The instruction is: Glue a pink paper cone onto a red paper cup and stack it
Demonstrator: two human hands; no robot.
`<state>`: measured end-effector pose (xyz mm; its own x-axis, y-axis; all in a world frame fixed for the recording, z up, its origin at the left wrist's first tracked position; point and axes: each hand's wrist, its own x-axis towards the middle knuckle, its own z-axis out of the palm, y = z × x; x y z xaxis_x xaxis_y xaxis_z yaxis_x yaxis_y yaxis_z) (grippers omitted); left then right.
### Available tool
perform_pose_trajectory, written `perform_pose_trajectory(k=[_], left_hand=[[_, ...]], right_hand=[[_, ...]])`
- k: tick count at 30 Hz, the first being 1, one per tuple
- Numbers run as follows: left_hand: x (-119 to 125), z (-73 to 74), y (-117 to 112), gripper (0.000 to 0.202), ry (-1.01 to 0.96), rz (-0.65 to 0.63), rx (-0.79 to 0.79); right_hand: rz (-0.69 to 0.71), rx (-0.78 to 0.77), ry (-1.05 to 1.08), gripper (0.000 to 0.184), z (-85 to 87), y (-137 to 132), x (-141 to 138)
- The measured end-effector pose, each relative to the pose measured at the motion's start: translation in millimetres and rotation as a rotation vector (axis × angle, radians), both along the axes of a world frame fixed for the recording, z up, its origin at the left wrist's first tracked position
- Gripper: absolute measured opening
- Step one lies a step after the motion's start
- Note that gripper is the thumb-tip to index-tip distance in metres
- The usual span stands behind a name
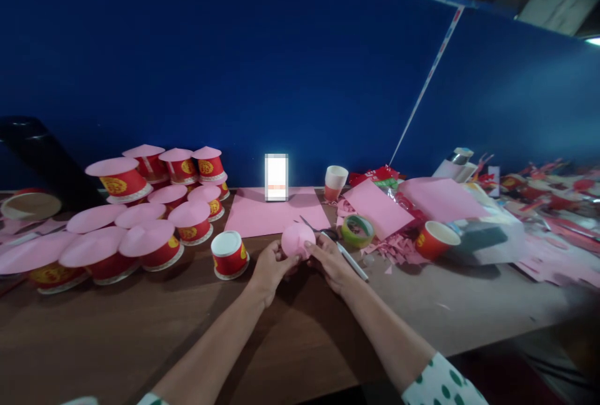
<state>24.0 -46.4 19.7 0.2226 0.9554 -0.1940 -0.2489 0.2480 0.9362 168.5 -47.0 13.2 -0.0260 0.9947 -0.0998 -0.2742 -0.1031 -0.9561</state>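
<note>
Between my two hands is a pink paper disc, held up above the table in front of me. My left hand pinches its lower left edge with the thumb on top. On the other side, my right hand grips the right edge, thumb pressed on the paper. A red paper cup stands upside down just left of my left hand, its white base facing up. Scissors and a white pen-like stick lie behind and beside my right hand.
Many red cups with pink paper cone tops crowd the left, some stacked. Pink sheets, a green tape roll, paper scraps, a white cup and a tipped red cup fill the back and right. A blue partition stands behind.
</note>
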Motion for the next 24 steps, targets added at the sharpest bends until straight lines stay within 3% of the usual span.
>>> perform_pose_trajectory(k=[14, 18, 24], left_hand=[[2, 5.8, -4, 0.061, -0.048, -0.077, 0.039], [3, 2.8, -4, 0.058, -0.052, -0.030, 0.006], [3, -5.9, 1, 0.055, -0.103, 0.032, 0.084]], right_hand=[[-0.032, 0.009, 0.096, 0.048, -5.6, 3, 1], [-0.010, 0.045, 0.051, 0.047, -7.0, 3, -1], [0.008, 0.046, 0.103, 0.044, -2.4, -1, -5]])
